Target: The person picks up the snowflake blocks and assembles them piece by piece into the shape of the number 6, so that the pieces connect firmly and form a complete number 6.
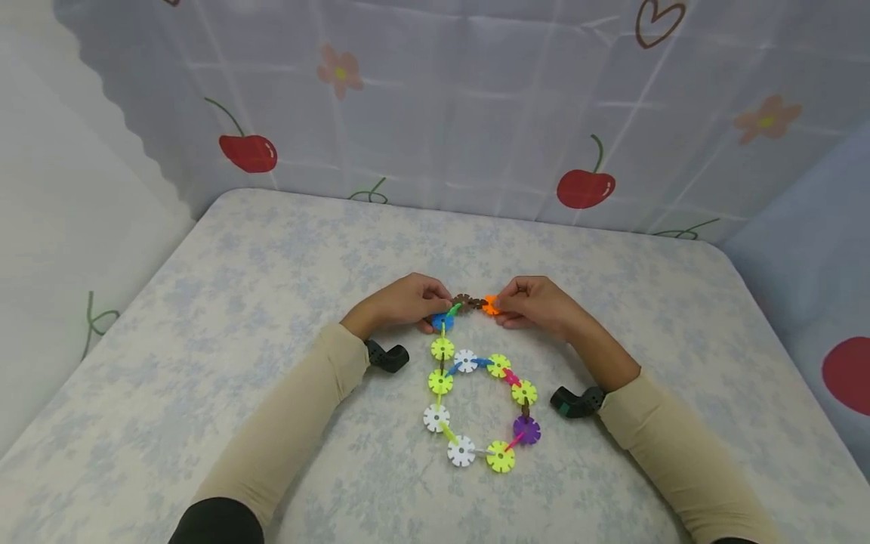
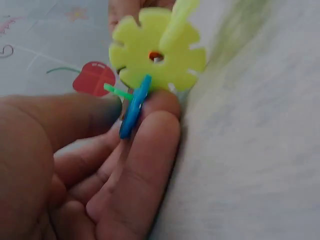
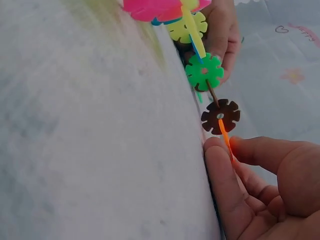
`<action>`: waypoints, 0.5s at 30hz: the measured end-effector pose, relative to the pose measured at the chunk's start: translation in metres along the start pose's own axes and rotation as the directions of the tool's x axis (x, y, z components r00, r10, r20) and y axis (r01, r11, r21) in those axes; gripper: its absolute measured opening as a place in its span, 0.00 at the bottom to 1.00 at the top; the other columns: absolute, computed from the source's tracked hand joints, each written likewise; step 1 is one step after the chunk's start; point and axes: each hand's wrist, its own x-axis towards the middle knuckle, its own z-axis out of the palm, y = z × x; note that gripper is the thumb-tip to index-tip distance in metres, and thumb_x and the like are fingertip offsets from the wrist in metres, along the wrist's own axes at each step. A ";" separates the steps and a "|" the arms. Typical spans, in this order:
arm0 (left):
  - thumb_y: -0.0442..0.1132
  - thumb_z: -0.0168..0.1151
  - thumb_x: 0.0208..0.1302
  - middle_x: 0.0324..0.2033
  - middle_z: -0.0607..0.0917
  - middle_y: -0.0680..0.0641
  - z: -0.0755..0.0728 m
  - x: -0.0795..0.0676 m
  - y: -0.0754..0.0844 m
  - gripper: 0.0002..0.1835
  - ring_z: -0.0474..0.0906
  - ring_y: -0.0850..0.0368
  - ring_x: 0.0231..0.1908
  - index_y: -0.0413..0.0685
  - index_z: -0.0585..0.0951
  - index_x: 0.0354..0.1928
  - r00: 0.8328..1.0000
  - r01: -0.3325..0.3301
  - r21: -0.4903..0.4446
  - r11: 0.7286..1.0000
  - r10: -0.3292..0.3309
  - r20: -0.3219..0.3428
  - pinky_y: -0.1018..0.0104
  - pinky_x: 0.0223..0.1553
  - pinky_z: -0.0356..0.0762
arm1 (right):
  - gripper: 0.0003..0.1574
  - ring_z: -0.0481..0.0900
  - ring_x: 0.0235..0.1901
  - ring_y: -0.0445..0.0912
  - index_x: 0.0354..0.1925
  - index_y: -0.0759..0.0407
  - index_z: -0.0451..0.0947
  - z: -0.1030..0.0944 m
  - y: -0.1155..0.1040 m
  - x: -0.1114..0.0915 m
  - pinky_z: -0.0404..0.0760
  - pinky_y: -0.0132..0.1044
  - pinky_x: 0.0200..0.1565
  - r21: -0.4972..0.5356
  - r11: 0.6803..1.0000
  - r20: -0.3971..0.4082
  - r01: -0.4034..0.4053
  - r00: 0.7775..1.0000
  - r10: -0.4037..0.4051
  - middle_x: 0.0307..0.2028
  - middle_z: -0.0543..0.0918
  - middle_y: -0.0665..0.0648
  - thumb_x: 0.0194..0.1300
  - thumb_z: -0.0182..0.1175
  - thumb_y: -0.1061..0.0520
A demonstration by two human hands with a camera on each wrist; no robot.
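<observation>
A chain of notched plastic discs lies on the table, forming a closed ring with a stem running up from its left side. My left hand pinches a blue disc at the stem's top, between thumb and fingers. From there a green disc and brown discs lead rightward. At the chain's far end my right hand pinches an orange disc. A yellow-green disc stands close to the left fingers. The ring includes a white disc and a purple disc.
A pale floral cloth covers the table. Behind it hangs a curtain printed with cherries, flowers and hearts. Black wrist cameras, one on the left and one on the right, sit near the sleeve cuffs.
</observation>
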 end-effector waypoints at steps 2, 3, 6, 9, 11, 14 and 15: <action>0.36 0.57 0.76 0.38 0.83 0.42 0.001 -0.006 0.001 0.11 0.84 0.51 0.33 0.39 0.81 0.54 1.000 0.013 -0.030 0.999 -0.013 -0.013 0.61 0.39 0.84 | 0.12 0.86 0.36 0.48 0.47 0.70 0.76 -0.003 -0.004 -0.001 0.85 0.38 0.41 -0.091 0.996 0.004 0.008 1.000 -0.008 0.41 0.86 0.62 0.73 0.62 0.60; 0.36 0.58 0.76 0.38 0.83 0.42 0.002 -0.010 0.001 0.11 0.85 0.51 0.34 0.39 0.81 0.53 1.000 0.020 -0.052 0.998 -0.021 -0.023 0.61 0.40 0.84 | 0.13 0.85 0.36 0.49 0.47 0.69 0.77 -0.005 -0.006 -0.002 0.85 0.38 0.41 -0.142 0.990 0.001 0.008 1.000 -0.008 0.40 0.86 0.62 0.73 0.62 0.59; 0.34 0.60 0.74 0.38 0.84 0.42 0.006 -0.020 -0.001 0.10 0.85 0.52 0.35 0.38 0.80 0.53 0.997 0.032 -0.106 0.994 -0.039 -0.063 0.62 0.40 0.84 | 0.14 0.83 0.36 0.50 0.46 0.66 0.79 -0.013 -0.016 0.002 0.84 0.38 0.42 -0.292 0.956 -0.028 0.012 0.999 -0.021 0.40 0.85 0.61 0.73 0.63 0.54; 0.32 0.60 0.73 0.37 0.85 0.41 0.011 -0.028 -0.006 0.10 0.86 0.52 0.35 0.36 0.80 0.52 0.994 0.032 -0.159 0.987 -0.048 -0.096 0.62 0.39 0.84 | 0.15 0.81 0.41 0.53 0.47 0.62 0.81 -0.018 -0.028 0.012 0.82 0.42 0.45 -0.385 0.921 -0.038 0.062 0.996 -0.083 0.42 0.84 0.60 0.73 0.63 0.51; 0.31 0.59 0.73 0.36 0.85 0.41 0.014 -0.030 -0.008 0.09 0.86 0.52 0.34 0.36 0.80 0.51 0.993 0.024 -0.173 0.985 -0.044 -0.113 0.62 0.39 0.84 | 0.15 0.80 0.45 0.55 0.48 0.62 0.82 -0.017 -0.039 0.021 0.80 0.46 0.49 -0.405 0.906 -0.011 0.127 0.990 -0.143 0.45 0.84 0.61 0.73 0.63 0.52; 0.32 0.60 0.73 0.36 0.85 0.41 0.016 -0.031 -0.010 0.09 0.85 0.53 0.34 0.36 0.80 0.51 0.991 0.017 -0.202 0.979 -0.043 -0.124 0.63 0.38 0.84 | 0.18 0.79 0.50 0.56 0.53 0.64 0.82 -0.009 -0.056 0.038 0.77 0.51 0.55 -0.390 0.895 0.076 0.215 0.977 -0.201 0.48 0.84 0.60 0.72 0.65 0.53; 0.32 0.60 0.73 0.36 0.85 0.41 0.016 -0.031 -0.010 0.09 0.85 0.53 0.33 0.36 0.81 0.50 0.991 0.014 -0.207 0.978 -0.041 -0.125 0.63 0.38 0.84 | 0.18 0.79 0.50 0.55 0.54 0.64 0.82 -0.005 -0.061 0.044 0.76 0.52 0.55 -0.391 0.889 0.108 0.238 0.971 -0.212 0.48 0.84 0.59 0.71 0.65 0.54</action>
